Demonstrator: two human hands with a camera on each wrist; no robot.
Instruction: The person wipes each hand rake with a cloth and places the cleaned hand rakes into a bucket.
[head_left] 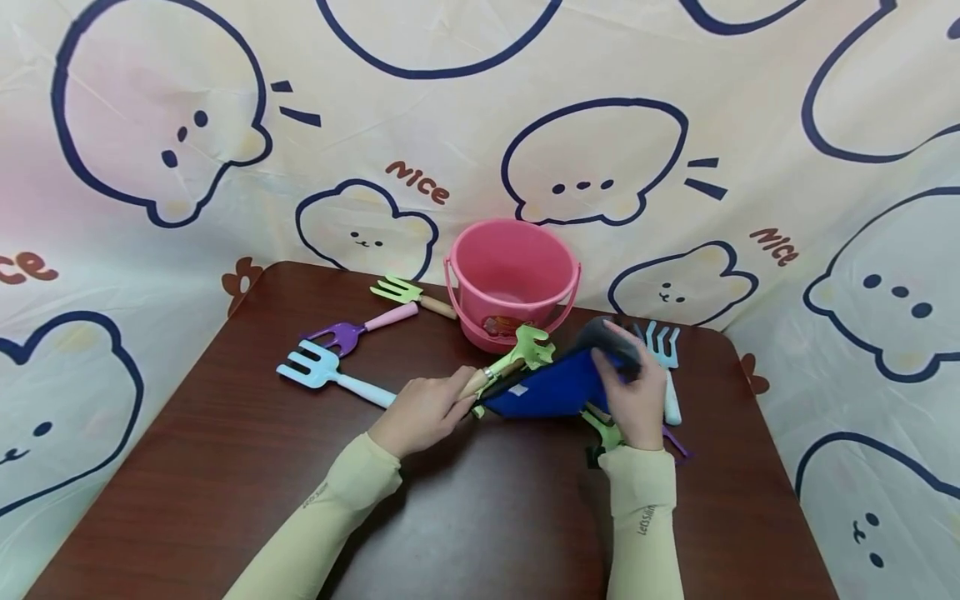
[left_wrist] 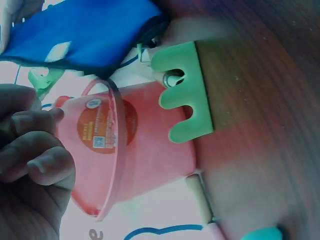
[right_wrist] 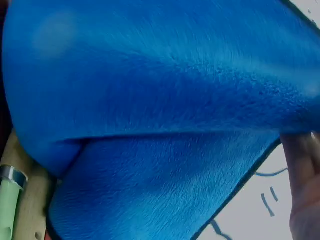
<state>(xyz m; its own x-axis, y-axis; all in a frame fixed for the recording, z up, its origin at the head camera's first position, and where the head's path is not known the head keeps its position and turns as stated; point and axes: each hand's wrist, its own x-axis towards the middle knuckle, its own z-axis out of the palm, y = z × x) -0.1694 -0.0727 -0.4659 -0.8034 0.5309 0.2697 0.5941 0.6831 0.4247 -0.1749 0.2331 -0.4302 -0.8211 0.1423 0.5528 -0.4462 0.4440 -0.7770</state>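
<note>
Two hands work one tool over the surface [head_left: 225, 467]. My left hand [head_left: 423, 410] wraps its grip round the wooden handle of the green rake [head_left: 525, 350], fingers curled tight on the handle end; I judge this steadies the tool so it cannot turn. My right hand [head_left: 633, 392] pinches the blue cloth [head_left: 555, 387] between thumb and fingers, holding it against the shaft just beside the left hand, apparently to rub it.

The rake lies in front of the pink bucket [head_left: 513, 279], its head raised off the surface. Its long axis runs from the left hand up and to the right; the tines point toward the bucket.

Other tools lie flat, well apart: a blue fork [head_left: 322, 371], a purple trowel [head_left: 352, 332], a second green rake [head_left: 408, 293].
</note>
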